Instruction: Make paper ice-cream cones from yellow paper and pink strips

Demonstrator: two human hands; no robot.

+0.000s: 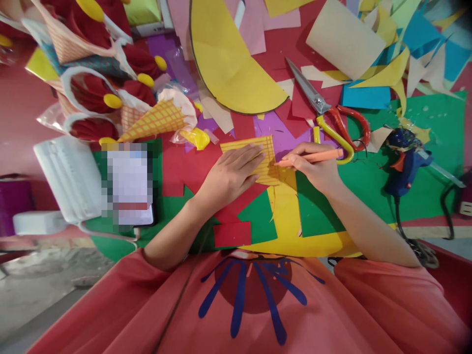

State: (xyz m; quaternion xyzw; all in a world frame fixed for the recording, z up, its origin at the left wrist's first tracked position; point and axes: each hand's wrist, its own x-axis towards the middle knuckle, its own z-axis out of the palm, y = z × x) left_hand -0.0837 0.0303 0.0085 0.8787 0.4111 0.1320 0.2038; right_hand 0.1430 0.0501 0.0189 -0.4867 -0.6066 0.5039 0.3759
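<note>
Under my left hand [239, 169] lies a yellow piece of paper [267, 172] marked with orange lines that cross like a grid. That hand rests flat on it, fingers stretched out. My right hand [313, 164] grips an orange marker [322, 156], its tip touching the paper's right edge. Just beyond the right hand are scissors [320, 103] with red and yellow handles, lying on the coloured sheets. To the left of the paper sits a paper cone [158, 118] with a yellow grid pattern and a pale ruffled top.
Several finished-looking cones [88, 91] crowd the far left. A phone [132, 184], its screen blurred, lies beside a white case [70, 177]. A large yellow paper piece [228, 64] lies behind. Paper scraps [424, 49] fill the back right, near a blue glue gun [401, 172] with a cord.
</note>
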